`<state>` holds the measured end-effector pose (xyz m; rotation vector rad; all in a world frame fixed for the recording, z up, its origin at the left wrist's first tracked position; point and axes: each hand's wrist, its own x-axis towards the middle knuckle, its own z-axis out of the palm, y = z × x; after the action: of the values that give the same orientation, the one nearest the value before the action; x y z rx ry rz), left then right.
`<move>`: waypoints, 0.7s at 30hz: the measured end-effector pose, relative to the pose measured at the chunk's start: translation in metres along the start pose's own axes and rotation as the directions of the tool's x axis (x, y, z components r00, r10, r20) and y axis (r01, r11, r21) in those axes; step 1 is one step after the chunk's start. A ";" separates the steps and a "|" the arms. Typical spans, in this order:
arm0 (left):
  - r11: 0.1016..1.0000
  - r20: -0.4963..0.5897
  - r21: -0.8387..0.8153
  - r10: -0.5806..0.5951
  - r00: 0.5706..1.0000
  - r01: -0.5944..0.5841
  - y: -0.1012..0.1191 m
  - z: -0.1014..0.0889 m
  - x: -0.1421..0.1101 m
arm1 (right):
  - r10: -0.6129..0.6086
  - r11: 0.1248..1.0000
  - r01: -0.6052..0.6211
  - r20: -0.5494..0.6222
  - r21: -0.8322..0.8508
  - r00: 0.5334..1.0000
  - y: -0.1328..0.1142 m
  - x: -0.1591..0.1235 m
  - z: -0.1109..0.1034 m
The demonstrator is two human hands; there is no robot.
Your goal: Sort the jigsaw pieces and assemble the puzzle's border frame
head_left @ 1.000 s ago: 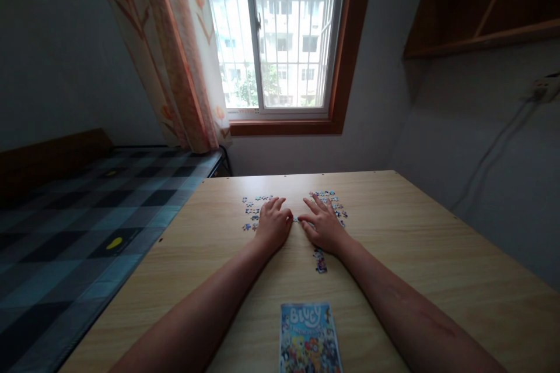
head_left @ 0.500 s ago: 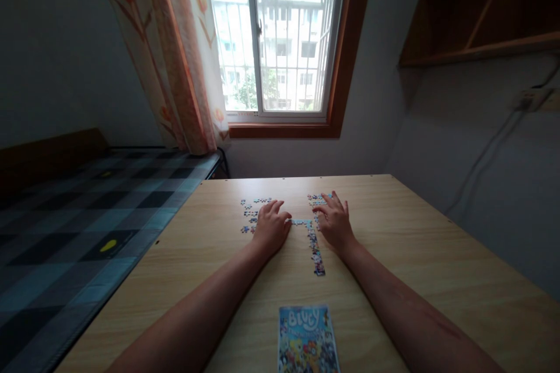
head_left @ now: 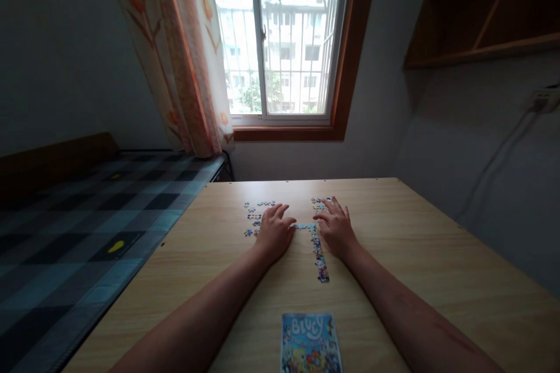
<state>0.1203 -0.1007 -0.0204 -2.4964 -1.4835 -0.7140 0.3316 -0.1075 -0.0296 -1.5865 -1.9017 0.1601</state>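
On the near side of the joined puzzle strip (head_left: 319,256), a picture card (head_left: 310,345) lies with its long axis pointing away from the person, "BLUEY" in large white letters across its far end; the smaller line below is too blurred to read. The strip itself lies on the wooden surface (head_left: 210,309) as a corner shape, its long arm running near to far with the near end angled slightly right, its short arm pointing left from the far end. At that short arm's left end is the left hand (head_left: 275,228), fingers loosely spread; whether it pinches a piece cannot be told. Just right of the strip's corner, the right hand (head_left: 336,226) is fanned wide, with no piece seen in its hold. Loose pieces (head_left: 252,217) lie left of the strip, while others (head_left: 318,208) lie beyond its corner. Well beyond the strip is a barred window (head_left: 297,58).
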 end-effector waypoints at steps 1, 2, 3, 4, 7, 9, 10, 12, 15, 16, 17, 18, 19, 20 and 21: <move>1.000 0.002 0.005 0.010 1.000 -0.010 0.001 -0.001 -0.002 | 0.002 1.000 -0.002 -0.003 -0.001 1.000 0.001 0.000 0.001; 1.000 0.006 0.009 0.018 1.000 -0.018 0.003 -0.001 -0.003 | 0.001 1.000 -0.001 -0.006 -0.002 1.000 0.001 0.000 0.001; 1.000 0.010 0.014 0.023 1.000 -0.024 0.004 -0.002 -0.004 | -0.001 1.000 0.001 -0.008 -0.003 1.000 0.001 0.000 0.002; 0.999 0.015 0.019 0.030 0.999 -0.031 0.006 -0.002 -0.005 | -0.005 1.000 0.005 -0.010 -0.003 1.000 0.002 0.000 0.003; 0.998 0.023 0.032 0.056 0.998 -0.057 0.008 -0.003 -0.006 | -0.015 1.000 0.015 -0.014 0.000 1.000 0.003 0.000 0.004; 0.997 0.025 0.036 0.071 0.997 -0.072 0.008 -0.004 -0.006 | -0.018 1.000 0.018 -0.015 0.002 1.000 0.003 0.000 0.005; 0.996 0.027 0.039 0.077 0.997 -0.079 0.008 -0.004 -0.006 | -0.020 1.000 0.020 -0.016 0.003 1.000 0.003 0.000 0.005; 0.995 0.036 0.045 0.086 0.996 -0.088 0.009 -0.005 -0.005 | -0.022 1.000 0.022 -0.019 0.004 1.000 0.003 0.000 0.005; 0.995 0.057 0.043 0.085 0.995 -0.087 0.010 -0.005 -0.006 | -0.022 1.000 0.022 -0.029 0.006 0.999 0.003 0.000 0.004; 0.996 0.056 0.035 0.080 0.995 -0.082 0.010 -0.005 -0.006 | -0.021 1.000 0.021 -0.032 0.007 0.999 0.003 0.000 0.004; 0.997 0.046 0.027 0.074 0.996 -0.076 0.010 -0.005 -0.006 | -0.019 1.000 0.019 -0.034 0.006 0.999 0.002 0.000 0.004; 0.997 0.029 0.021 0.068 0.997 -0.068 0.009 -0.006 -0.007 | -0.016 1.000 0.016 -0.036 0.006 0.999 0.002 0.000 0.004; 0.998 0.006 0.018 0.057 0.998 -0.058 0.007 -0.006 -0.007 | -0.012 1.000 0.013 -0.038 0.007 0.999 0.002 0.000 0.004; 0.999 -0.017 0.020 0.042 0.999 -0.042 0.005 -0.008 -0.006 | -0.008 1.000 0.009 -0.039 0.007 0.999 0.002 0.000 0.004; 0.999 -0.037 0.024 0.022 0.999 -0.021 0.001 -0.009 -0.006 | -0.005 1.000 0.005 -0.040 0.008 0.999 0.002 0.000 0.004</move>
<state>0.1161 -0.1090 -0.0147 -2.4637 -1.4422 -0.7310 0.3315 -0.1053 -0.0337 -1.5680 -1.8716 0.1325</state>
